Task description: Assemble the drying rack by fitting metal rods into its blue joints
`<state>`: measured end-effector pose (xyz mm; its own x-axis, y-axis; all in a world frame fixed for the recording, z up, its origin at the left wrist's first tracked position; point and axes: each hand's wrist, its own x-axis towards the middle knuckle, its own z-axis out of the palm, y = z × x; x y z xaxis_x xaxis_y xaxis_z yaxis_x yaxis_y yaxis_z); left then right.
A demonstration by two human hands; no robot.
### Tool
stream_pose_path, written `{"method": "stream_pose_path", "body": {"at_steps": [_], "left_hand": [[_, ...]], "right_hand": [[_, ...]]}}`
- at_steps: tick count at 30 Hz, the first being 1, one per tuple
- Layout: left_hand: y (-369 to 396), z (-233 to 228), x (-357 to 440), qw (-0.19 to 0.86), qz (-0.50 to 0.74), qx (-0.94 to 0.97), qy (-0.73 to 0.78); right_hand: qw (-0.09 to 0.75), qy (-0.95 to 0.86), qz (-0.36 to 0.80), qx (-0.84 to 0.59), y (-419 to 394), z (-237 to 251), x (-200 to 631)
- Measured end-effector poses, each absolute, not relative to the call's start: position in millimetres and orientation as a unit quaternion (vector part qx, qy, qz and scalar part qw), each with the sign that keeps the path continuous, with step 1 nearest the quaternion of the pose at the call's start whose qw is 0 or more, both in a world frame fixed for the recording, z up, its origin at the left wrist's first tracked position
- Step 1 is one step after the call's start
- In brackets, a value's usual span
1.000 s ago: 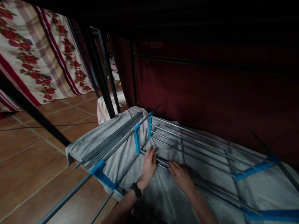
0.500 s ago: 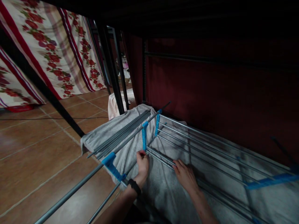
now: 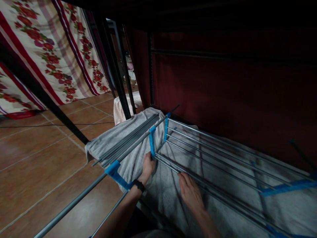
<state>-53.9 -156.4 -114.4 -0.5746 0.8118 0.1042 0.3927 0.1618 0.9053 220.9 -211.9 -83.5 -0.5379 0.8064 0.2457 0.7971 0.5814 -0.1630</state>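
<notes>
A dim room with a brown tiled floor (image 3: 42,165), a floral cloth (image 3: 49,56) hanging at the far left and a dark red curtain (image 3: 223,92) close behind the work. A grey towel (image 3: 163,195) is spread on the floor, and on it lies a folded drying rack (image 3: 210,155) of grey metal rods joined by blue plastic brackets. One section of rods (image 3: 128,138) lies bundled toward the left, running out over the tiles; the other section spreads to the right along the curtain. The left hand (image 3: 148,167), with a dark watch (image 3: 138,185) on the wrist, sits at the foot of an upright blue bracket (image 3: 152,141) where the two sections meet; its fingers curl around the rod end there, so the grip is closed on the rack. The right hand (image 3: 189,193) lies just beside it to the right, palm down and fingers stretched flat over the nearest rods, pressing on them rather than clasping. Black frame legs (image 3: 119,76) stand slanted behind the rack, with a pale pink cloth (image 3: 119,110) at their base.
</notes>
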Motion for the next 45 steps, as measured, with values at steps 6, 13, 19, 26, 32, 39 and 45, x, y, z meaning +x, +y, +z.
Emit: {"method": "stream_pose_path", "body": {"at_steps": [6,13,19,26,32,39,45], "left_hand": [[-161,-104,-54,0.149,0.399,0.483,0.765],[-158,-99,-53,0.137,0.361,0.482,0.786],[-158,-98,-55,0.154,0.399,0.474,0.770],[-158,-101,-56,0.171,0.422,0.456,0.765],[-158,-106,-54,0.166,0.432,0.453,0.762],[-158,-106,-50,0.161,0.437,0.447,0.763],[-159,-106,-49,0.152,0.420,0.453,0.772]], "right_hand": [[0.093,-0.846,0.009,-0.525,-198,-94,197],[0.075,-0.825,0.085,-0.554,-186,-92,189],[0.068,-0.821,0.106,-0.556,-186,-92,193],[0.051,-0.823,0.114,-0.555,-183,-86,194],[0.073,-0.831,0.101,-0.543,-183,-88,196],[0.083,-0.832,0.110,-0.537,-180,-92,199],[0.063,-0.828,0.126,-0.543,-179,-90,199]]}}
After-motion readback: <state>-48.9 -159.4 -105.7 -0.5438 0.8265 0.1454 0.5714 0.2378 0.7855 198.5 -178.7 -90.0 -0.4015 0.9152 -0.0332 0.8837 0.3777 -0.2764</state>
